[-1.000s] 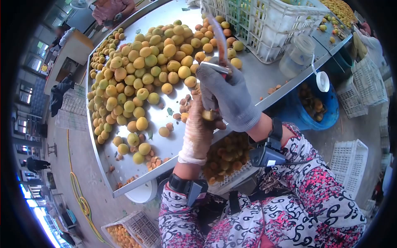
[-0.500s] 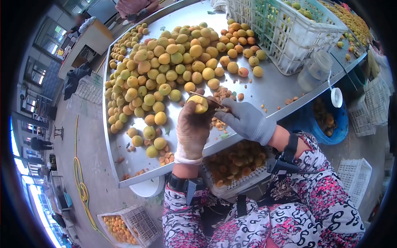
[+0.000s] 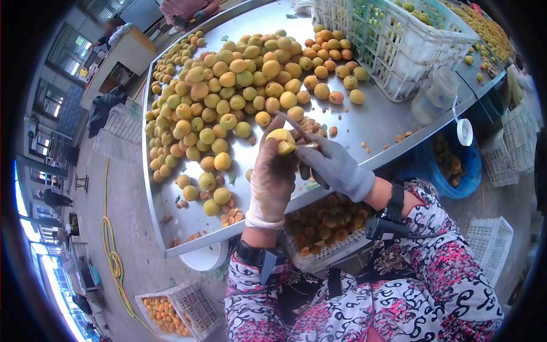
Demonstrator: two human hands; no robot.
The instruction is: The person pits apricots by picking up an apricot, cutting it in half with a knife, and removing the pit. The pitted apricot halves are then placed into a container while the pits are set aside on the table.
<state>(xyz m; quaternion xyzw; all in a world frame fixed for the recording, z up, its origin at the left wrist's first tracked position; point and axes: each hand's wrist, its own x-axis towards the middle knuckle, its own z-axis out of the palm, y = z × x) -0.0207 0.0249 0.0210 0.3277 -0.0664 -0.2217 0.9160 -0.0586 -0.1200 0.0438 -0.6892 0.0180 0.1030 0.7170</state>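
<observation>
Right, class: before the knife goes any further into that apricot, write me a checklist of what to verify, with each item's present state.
1. Apricot gripped firmly in the left hand: ok, fingers wrap it from below.
2. Knife held in the right hand: ok, blade lies against the fruit.
3. Both hands gloved: ok.
4. Left fingertips clear of the blade edge: cannot tell, the fruit hides them.
5. Crate of cut fruit below the table edge, under the hands: ok.
6. Heap of whole apricots within reach on the table: ok.
</observation>
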